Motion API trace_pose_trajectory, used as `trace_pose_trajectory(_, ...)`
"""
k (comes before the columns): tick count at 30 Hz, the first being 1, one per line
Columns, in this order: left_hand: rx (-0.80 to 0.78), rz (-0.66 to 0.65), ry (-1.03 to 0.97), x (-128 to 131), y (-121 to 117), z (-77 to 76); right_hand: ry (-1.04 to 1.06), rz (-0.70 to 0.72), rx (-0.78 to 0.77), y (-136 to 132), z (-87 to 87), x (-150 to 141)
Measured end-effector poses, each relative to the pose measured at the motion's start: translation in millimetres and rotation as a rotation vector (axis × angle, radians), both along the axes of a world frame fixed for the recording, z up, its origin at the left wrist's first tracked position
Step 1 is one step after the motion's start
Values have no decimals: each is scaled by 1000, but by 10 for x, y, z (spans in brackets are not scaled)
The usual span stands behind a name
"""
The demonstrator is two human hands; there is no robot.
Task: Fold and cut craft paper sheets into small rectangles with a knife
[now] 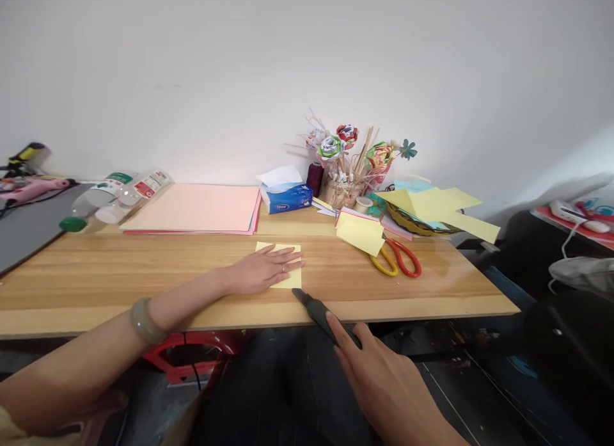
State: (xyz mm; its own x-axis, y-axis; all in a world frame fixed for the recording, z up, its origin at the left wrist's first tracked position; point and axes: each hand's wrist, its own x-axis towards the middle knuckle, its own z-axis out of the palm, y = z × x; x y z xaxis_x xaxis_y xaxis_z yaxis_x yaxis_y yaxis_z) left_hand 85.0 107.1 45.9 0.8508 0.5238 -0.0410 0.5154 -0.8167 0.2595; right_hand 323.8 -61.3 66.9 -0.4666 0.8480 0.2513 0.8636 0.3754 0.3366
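Observation:
My left hand (263, 268) lies flat with its fingers spread on a small yellow sheet of paper (293, 281), pressing it to the table. Much of the sheet is hidden under the palm. A dark green utility knife (319, 311) is gripped in my right hand (378, 369), index finger stretched along the handle. Its blade tip is close to the sheet's near right corner; whether it touches the paper I cannot tell. To the right, scissors (405, 257) with one red and one yellow handle lie partly under a stack of yellow paper pieces (359, 231).
Behind are a stack of pink paper (196, 206), a blue tissue pack (286, 198) and a pot of paper flowers (343, 190). Plastic bottles (96, 199) lie at the left. A basket (407, 221) heaped with paper stands at the right. The table's front edge (432, 317) runs below my hands.

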Motion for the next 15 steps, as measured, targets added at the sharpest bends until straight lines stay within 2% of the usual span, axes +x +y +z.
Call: trace_pose_trajectory(15,-2,7,-5,4,-3,-6,-5,-11,19,-1,-8,-38)
